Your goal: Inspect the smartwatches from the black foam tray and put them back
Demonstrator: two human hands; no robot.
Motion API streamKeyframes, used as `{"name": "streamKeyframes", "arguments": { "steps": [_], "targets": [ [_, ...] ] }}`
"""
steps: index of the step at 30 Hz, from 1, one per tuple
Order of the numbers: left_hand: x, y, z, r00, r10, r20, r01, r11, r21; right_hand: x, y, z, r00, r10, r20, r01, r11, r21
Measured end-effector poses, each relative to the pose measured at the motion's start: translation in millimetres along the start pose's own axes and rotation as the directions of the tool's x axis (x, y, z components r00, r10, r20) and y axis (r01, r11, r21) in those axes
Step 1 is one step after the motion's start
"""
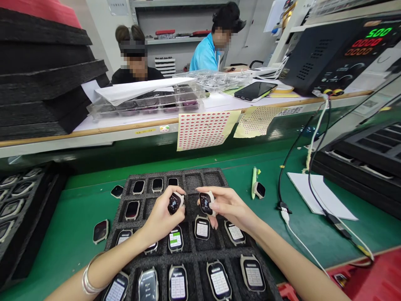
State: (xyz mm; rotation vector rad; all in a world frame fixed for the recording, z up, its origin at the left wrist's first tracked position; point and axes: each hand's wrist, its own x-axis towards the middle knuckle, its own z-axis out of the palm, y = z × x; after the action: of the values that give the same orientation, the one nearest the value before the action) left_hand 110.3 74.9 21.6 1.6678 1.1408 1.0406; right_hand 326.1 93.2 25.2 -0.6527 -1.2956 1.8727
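A black foam tray (194, 182) with several pockets lies on the green mat in front of me. Many pockets hold smartwatch bodies, some with lit white screens, some dark. My left hand (163, 217) is closed round one dark-screened watch body (174, 203), held above the tray's middle. My right hand (228, 207) pinches a second watch body (206, 203) right beside it. The two watches are nearly touching. A silver bangle (89, 278) sits on my left wrist.
Loose watch bodies (100, 230) lie on the mat left of the tray; another (260, 190) lies right with a green pen (253, 182). Cables (310, 175) and white paper (316, 193) are at right. More trays sit far left. Two people sit behind the bench.
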Motion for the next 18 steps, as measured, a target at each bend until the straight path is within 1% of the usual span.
{"name": "streamKeyframes", "arguments": {
  "steps": [4,9,14,18],
  "targets": [
    [-0.1,-1.2,-0.1,1.0,-0.008,-0.029,0.008,1.0,-0.005,0.0,-0.8,1.1,1.0,0.008,-0.009,-0.008,1.0,0.023],
    [1.0,-3.7,0.6,1.0,0.011,-0.016,-0.011,1.0,-0.013,0.4,-0.8,2.2,1.0,-0.024,-0.016,0.025,0.998,0.055],
    [1.2,-3.7,-0.2,1.0,-0.002,-0.005,0.002,1.0,0.007,0.0,-0.3,2.0,1.0,-0.016,0.008,0.016,0.999,0.052],
    [0.6,-3.6,-0.7,1.0,0.008,-0.007,-0.008,1.0,0.007,-0.1,-0.4,0.9,0.999,-0.032,0.01,0.031,0.998,0.062]
  ]
}}
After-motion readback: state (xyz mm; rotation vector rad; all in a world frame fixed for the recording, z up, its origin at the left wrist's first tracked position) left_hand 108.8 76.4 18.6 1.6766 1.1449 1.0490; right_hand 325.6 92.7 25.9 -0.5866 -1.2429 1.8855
